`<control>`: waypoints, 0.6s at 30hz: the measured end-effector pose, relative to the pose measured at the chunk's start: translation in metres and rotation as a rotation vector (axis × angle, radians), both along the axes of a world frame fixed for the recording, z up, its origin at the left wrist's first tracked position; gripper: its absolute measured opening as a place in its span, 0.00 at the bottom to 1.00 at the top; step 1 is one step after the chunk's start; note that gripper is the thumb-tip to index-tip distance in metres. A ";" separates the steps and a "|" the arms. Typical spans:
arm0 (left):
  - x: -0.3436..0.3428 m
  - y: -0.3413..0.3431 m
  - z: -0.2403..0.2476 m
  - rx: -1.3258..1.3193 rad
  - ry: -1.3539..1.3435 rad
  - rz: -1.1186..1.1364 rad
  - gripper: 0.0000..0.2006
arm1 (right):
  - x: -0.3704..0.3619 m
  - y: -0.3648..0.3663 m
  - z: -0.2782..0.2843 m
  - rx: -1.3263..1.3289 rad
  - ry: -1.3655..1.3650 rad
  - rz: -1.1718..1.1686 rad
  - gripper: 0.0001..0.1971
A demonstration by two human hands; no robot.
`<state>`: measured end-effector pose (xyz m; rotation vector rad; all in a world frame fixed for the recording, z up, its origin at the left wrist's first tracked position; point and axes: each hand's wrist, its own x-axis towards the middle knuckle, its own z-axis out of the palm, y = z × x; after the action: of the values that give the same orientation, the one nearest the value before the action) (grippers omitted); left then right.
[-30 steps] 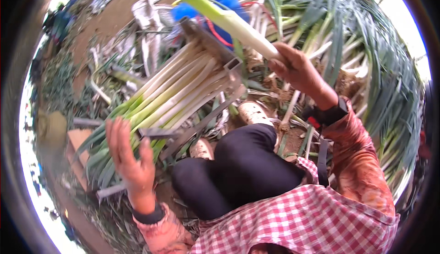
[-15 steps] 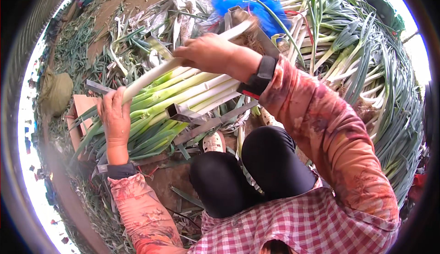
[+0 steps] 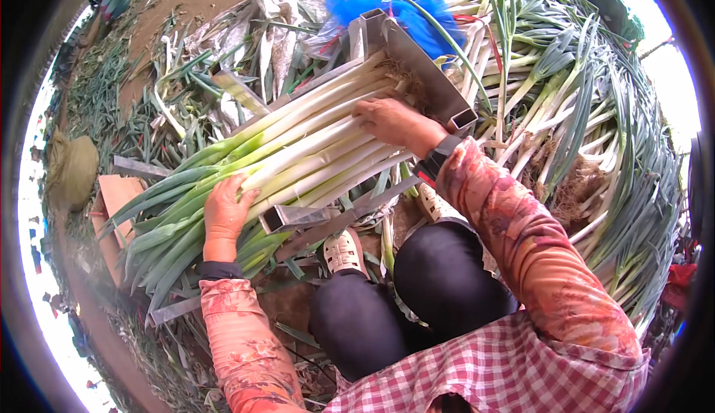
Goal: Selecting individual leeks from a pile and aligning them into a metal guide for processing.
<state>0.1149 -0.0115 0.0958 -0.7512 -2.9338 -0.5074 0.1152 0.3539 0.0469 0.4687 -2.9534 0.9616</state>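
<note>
Leeks (image 3: 298, 130) lie side by side in a metal rack (image 3: 439, 78), white root ends against its end plate at the upper right and green leaves fanning out lower left. My left hand (image 3: 228, 209) closes over a leek (image 3: 302, 161) on the near side of the row, where white turns to green. Nearer the roots, my right hand (image 3: 398, 122) has its fingers bent around the same leek's white shaft. The palms hide part of the grip. A square metal tube (image 3: 298, 217) of the rack sticks out just beyond my left hand.
A large heap of leeks (image 3: 573, 107) spreads along the right. Blue netting (image 3: 417, 14) lies beyond the rack, beside white sacks (image 3: 275, 26). Cut leaves litter the ground at left, near a cardboard piece (image 3: 119, 197). My shoes (image 3: 344, 251) are close to the rack's near side.
The leek that both hands held raised across the rack has come down onto the row. My right hand moved down and right, and my left hand moved right and down.
</note>
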 end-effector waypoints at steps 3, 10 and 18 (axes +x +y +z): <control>-0.003 0.008 0.000 -0.013 -0.044 0.075 0.16 | 0.003 0.000 -0.009 -0.048 0.092 0.008 0.11; 0.006 0.014 0.007 0.017 -0.166 0.162 0.15 | 0.024 0.004 -0.007 0.170 0.119 0.003 0.13; 0.000 0.007 -0.007 0.174 -0.226 0.211 0.16 | 0.018 -0.007 -0.002 0.248 0.029 -0.051 0.16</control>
<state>0.1145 -0.0046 0.0888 -0.3810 -3.0675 -0.8647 0.1328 0.3470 0.0449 0.4036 -3.0546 0.5804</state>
